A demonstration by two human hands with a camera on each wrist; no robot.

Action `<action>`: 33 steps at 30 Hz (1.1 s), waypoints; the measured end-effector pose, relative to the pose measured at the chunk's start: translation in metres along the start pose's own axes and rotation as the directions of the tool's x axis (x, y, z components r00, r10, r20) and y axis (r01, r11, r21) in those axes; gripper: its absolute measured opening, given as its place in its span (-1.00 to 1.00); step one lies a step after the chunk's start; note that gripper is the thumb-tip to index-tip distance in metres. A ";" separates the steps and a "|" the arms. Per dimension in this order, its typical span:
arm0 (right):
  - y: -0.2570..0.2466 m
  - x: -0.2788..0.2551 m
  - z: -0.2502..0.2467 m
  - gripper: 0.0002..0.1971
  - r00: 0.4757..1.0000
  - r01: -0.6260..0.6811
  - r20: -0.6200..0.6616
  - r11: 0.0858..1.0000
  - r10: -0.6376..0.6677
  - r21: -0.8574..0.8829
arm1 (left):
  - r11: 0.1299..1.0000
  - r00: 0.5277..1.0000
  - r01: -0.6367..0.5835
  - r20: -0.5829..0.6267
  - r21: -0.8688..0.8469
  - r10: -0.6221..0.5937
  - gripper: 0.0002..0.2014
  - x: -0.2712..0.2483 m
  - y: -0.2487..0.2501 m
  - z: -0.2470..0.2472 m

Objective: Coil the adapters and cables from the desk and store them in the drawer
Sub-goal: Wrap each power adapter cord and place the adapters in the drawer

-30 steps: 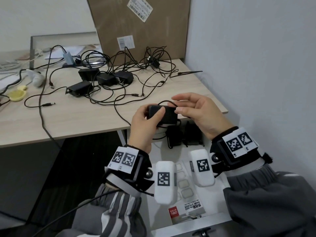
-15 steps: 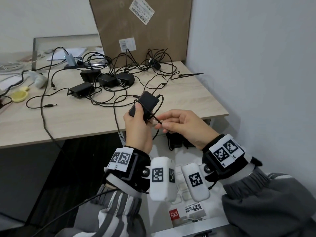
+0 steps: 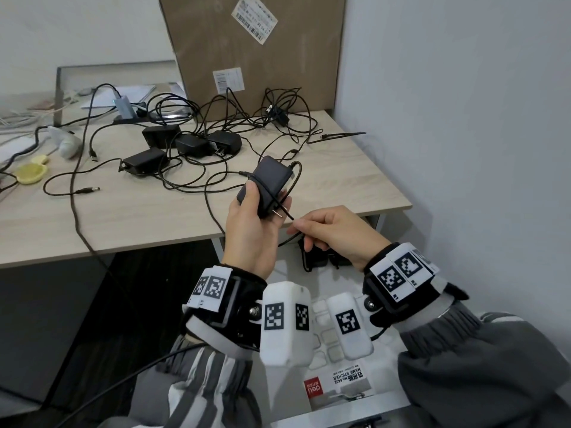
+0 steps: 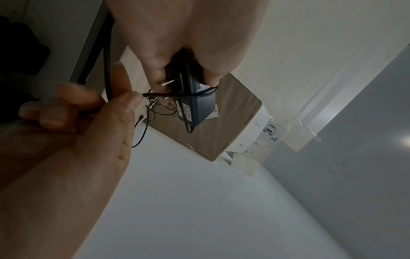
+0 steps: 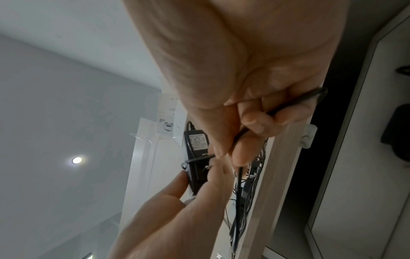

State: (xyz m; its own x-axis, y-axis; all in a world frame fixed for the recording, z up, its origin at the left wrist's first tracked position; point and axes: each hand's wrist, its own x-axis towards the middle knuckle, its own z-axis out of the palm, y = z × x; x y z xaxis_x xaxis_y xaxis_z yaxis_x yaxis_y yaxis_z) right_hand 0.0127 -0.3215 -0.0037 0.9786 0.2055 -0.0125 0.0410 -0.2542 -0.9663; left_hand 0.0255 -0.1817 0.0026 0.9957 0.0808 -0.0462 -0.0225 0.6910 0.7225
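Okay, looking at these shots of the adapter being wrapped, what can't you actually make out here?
- Adapters already in the drawer: head view, mostly covered by the right hand and both wrist cameras.
- Label print on the held adapter: right wrist view, too small to read.
- Free end of the cable being wrapped: it runs into the right hand's curled fingers.
- How many turns are wound: left hand covers the adapter's lower part.
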 end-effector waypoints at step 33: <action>0.000 0.008 -0.027 -0.76 0.990 -0.016 -0.127 0.956 0.055 0.292 | 0.859 0.899 0.150 0.293 0.490 -0.324 -0.72 -0.008 0.015 -0.006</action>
State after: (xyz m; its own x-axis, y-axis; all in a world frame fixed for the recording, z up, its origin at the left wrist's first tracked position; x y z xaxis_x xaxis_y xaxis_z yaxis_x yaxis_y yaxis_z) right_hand 0.0261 -0.3450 0.0036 0.9970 0.0699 -0.0334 -0.0355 0.0292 -0.9989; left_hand 0.0172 -0.1677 0.0099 0.9292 -0.3621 -0.0736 0.1741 0.2533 0.9516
